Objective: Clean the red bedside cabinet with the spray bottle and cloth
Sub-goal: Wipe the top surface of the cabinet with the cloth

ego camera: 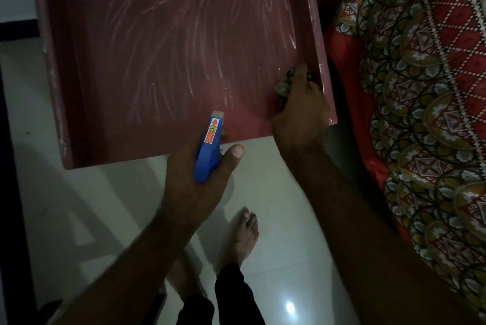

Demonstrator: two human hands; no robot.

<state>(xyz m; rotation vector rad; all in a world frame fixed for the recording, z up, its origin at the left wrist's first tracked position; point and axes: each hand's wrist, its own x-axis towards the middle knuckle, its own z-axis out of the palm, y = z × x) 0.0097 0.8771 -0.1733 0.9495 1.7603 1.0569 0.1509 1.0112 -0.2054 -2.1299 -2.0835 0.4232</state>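
- Red across the upper view: the cabinet (157,62) is seen from above, its top a shallow surface with raised rims, streaked all over with pale, scratchy lines.
- Left hand (194,188) is at the near edge, fingers and thumb wrapped round the spray bottle (210,146). Only the bottle's blue head shows, with an orange-red label, and the nozzle points in over the cabinet top.
- Right hand (299,119) is down in the near right corner of the top, tight against the right rim. Its fingers curl over the cloth (284,86) and press it onto the red surface.
- That cloth is bunched up, patterned pale and dark, peeking out just ahead of the fingers and to their left.
- Off to the right, just beside the cabinet, lies a bed cover (426,93) patterned in red, olive and white.
- Below, a glossy white tiled floor (79,219), with a bare foot (246,232) and dark trouser legs (236,295) near the bottom edge.
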